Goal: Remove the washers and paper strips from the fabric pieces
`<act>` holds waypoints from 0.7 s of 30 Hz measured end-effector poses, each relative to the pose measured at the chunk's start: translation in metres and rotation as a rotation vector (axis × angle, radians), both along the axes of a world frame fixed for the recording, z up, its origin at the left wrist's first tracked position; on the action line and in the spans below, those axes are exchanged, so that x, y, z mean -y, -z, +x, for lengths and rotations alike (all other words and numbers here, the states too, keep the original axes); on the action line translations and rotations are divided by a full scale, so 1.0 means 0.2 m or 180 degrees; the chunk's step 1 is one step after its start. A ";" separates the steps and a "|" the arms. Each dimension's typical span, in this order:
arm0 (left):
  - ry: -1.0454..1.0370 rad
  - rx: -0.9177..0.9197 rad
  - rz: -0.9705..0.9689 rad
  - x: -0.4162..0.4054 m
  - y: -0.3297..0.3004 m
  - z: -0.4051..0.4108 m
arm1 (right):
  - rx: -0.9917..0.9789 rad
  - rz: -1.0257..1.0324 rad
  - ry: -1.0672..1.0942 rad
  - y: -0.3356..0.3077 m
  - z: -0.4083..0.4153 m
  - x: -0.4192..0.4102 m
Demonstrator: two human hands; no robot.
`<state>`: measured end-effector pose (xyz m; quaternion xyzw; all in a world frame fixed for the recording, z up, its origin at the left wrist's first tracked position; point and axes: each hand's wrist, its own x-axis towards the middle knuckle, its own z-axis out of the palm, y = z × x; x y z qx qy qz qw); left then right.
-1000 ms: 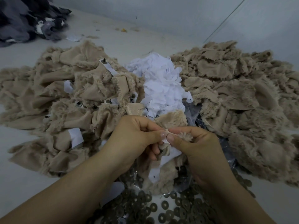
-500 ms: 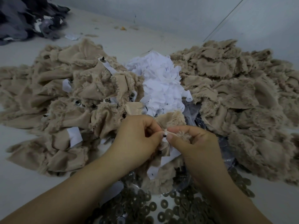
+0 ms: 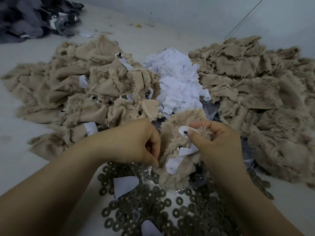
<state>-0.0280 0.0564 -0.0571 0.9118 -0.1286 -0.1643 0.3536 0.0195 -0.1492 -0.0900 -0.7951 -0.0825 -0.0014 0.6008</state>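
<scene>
**Hands at a tan fabric piece above the washer heap**

Nearest the camera, dark metal washers (image 3: 153,213) spread in a loose heap across the pale work surface (image 3: 20,167), with a loose paper scrap (image 3: 125,185) lying on them. Bare surface lies open at the near left and near right edges.

Just beyond, the left hand (image 3: 136,143) is curled, fingertips tucked down at the left edge of a fuzzy tan fabric piece (image 3: 172,138); what it pinches cannot be told. The right hand (image 3: 219,143) grips the same piece, thumb and forefinger pinching the top end of a white paper strip (image 3: 183,155) beside a small black stud (image 3: 185,132).

Farther off, a pile of tan pieces (image 3: 71,92) with paper and studs fills the left, a heap of white paper strips (image 3: 179,82) sits in the middle, and a pile of plain tan pieces (image 3: 259,86) fills the right. Clear surface runs behind them to the wall. A dark grey fabric pile (image 3: 30,17) lies far left.
</scene>
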 end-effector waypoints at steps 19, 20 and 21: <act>0.0667 0.0390 0.1027 0.20 0.10 -0.11 | 0.0232 0.0011 0.0135 0.02 0.03 0.02; 0.0657 0.0442 0.1072 0.21 0.11 -0.12 | 0.0235 0.0006 0.0139 0.02 0.03 0.02; 0.0642 0.0502 0.1100 0.22 0.12 -0.12 | 0.0239 -0.0007 0.0139 0.02 0.03 0.02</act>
